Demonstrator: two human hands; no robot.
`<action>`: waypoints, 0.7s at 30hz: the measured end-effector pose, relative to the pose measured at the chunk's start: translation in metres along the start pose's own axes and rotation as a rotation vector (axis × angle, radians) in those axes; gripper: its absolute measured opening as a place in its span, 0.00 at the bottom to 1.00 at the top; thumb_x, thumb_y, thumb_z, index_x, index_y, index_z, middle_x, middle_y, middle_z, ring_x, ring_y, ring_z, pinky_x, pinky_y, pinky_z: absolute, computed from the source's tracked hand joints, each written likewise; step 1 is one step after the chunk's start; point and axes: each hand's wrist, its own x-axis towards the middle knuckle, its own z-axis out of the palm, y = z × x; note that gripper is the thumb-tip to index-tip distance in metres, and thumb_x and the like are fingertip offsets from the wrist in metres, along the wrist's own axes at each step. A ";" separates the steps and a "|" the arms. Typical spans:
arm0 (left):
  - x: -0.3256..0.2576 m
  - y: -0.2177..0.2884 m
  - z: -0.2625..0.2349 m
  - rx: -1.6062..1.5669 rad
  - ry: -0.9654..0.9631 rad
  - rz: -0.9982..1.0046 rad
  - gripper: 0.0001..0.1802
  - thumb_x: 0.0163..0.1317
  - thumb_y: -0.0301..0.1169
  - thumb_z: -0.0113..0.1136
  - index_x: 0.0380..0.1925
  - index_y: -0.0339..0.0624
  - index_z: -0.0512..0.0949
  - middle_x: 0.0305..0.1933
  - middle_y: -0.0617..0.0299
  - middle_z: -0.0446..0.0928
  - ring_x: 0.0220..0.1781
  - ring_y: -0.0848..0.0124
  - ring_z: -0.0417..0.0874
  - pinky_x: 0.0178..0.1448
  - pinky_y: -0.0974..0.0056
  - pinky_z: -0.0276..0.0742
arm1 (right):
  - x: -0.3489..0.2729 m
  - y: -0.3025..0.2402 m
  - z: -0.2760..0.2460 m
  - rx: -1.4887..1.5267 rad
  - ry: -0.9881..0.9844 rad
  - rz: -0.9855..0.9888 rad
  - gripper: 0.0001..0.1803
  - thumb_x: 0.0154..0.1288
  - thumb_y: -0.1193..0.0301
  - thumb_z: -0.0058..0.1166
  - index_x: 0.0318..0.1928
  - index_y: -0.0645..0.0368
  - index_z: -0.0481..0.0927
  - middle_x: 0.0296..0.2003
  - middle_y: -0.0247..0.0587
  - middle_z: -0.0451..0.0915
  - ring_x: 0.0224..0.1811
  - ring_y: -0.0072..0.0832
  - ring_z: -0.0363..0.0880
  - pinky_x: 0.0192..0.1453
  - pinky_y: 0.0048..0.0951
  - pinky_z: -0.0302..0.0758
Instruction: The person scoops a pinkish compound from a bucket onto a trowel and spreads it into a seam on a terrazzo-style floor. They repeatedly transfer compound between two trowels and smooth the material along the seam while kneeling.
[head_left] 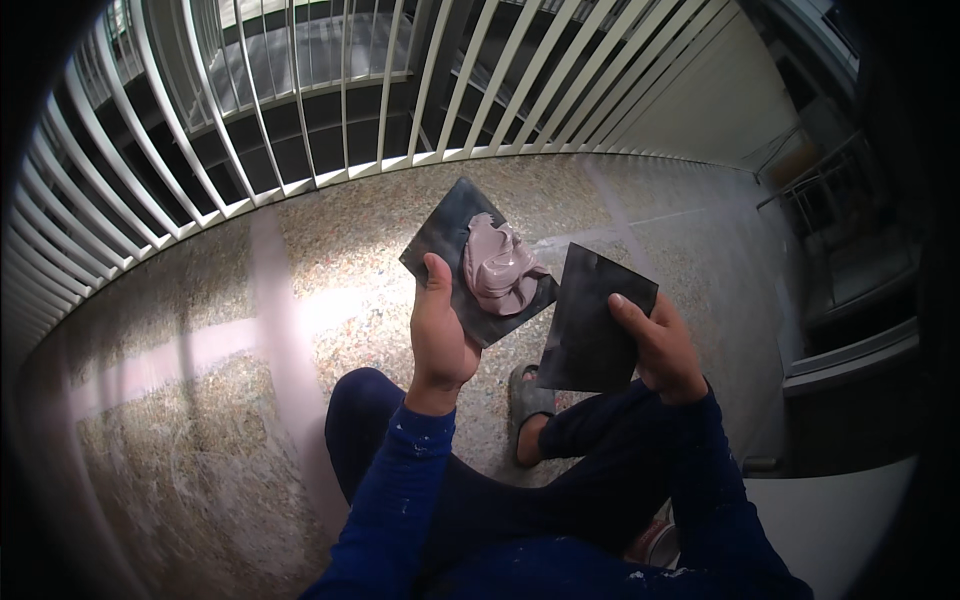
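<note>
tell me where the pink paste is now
In the head view, the pink paste sits near the centre, on the dark flat plate in the left hand, left of the second dark plate in the right hand.

You face glare whitening the speckled tan stone floor [335, 312]; far right dim, edges curved, corners black.

Long blue sleeves [395, 500], 2 of them, flecked with whitish spots and snug at the cuffs [425, 428]; blue top [540, 562] to match; dark navy trousers [500, 500]; 1 grey slip-on sandal [532, 398], worn sockless
</note>
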 end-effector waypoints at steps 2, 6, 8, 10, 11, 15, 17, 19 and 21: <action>-0.003 -0.006 0.001 0.043 -0.065 -0.017 0.32 0.79 0.50 0.32 0.69 0.37 0.61 0.67 0.48 0.70 0.68 0.53 0.74 0.71 0.45 0.72 | 0.005 0.021 0.013 0.017 0.133 -0.013 0.18 0.73 0.68 0.55 0.56 0.68 0.77 0.45 0.41 0.84 0.44 0.25 0.84 0.50 0.28 0.80; -0.007 -0.013 0.005 0.496 -0.172 0.048 0.29 0.81 0.46 0.32 0.69 0.36 0.61 0.68 0.50 0.69 0.68 0.59 0.73 0.73 0.55 0.67 | 0.017 0.036 0.025 0.093 0.210 -0.051 0.16 0.73 0.68 0.55 0.54 0.67 0.77 0.44 0.40 0.84 0.42 0.24 0.84 0.46 0.26 0.81; -0.012 -0.019 0.011 0.630 -0.135 0.069 0.29 0.81 0.46 0.32 0.68 0.34 0.62 0.66 0.51 0.71 0.66 0.63 0.73 0.72 0.59 0.66 | 0.025 0.034 0.027 0.158 0.240 -0.075 0.15 0.73 0.68 0.55 0.54 0.66 0.77 0.44 0.40 0.84 0.42 0.24 0.84 0.46 0.26 0.81; -0.016 -0.025 0.015 0.656 -0.091 0.057 0.29 0.81 0.46 0.34 0.67 0.32 0.64 0.62 0.52 0.73 0.62 0.67 0.74 0.69 0.63 0.66 | 0.035 0.028 0.025 0.170 0.315 -0.122 0.14 0.74 0.68 0.54 0.53 0.65 0.77 0.43 0.39 0.84 0.43 0.24 0.84 0.45 0.26 0.81; -0.017 -0.024 0.016 0.780 -0.117 0.118 0.30 0.81 0.48 0.34 0.66 0.33 0.65 0.60 0.53 0.75 0.62 0.68 0.73 0.69 0.64 0.66 | 0.039 0.026 0.023 0.201 0.307 -0.155 0.14 0.74 0.68 0.54 0.53 0.64 0.77 0.43 0.39 0.84 0.43 0.24 0.84 0.44 0.26 0.81; -0.013 -0.022 0.008 0.756 -0.114 -0.043 0.31 0.80 0.51 0.35 0.65 0.34 0.66 0.59 0.54 0.76 0.61 0.68 0.76 0.67 0.63 0.70 | 0.048 0.016 0.009 0.487 0.049 -0.336 0.12 0.77 0.68 0.51 0.53 0.61 0.78 0.47 0.37 0.83 0.49 0.26 0.83 0.56 0.27 0.79; -0.009 -0.024 0.003 0.330 -0.018 -0.231 0.32 0.79 0.52 0.33 0.63 0.35 0.68 0.59 0.52 0.77 0.61 0.63 0.79 0.67 0.59 0.72 | 0.039 0.011 0.006 0.294 -0.035 -0.493 0.12 0.77 0.69 0.50 0.54 0.59 0.78 0.51 0.40 0.82 0.54 0.29 0.81 0.61 0.32 0.76; -0.006 -0.025 -0.004 -0.051 0.002 -0.342 0.33 0.78 0.55 0.34 0.61 0.37 0.71 0.57 0.50 0.79 0.56 0.59 0.83 0.62 0.55 0.79 | 0.021 0.007 0.009 -0.134 -0.180 -0.681 0.15 0.74 0.71 0.53 0.58 0.55 0.80 0.58 0.49 0.79 0.61 0.37 0.78 0.67 0.40 0.72; -0.005 -0.024 -0.009 -0.147 0.051 -0.360 0.32 0.78 0.54 0.34 0.62 0.37 0.70 0.57 0.51 0.79 0.56 0.60 0.82 0.62 0.56 0.79 | 0.002 0.005 0.017 -0.716 -0.341 -0.973 0.24 0.64 0.74 0.60 0.61 0.48 0.78 0.62 0.54 0.75 0.68 0.48 0.70 0.71 0.46 0.67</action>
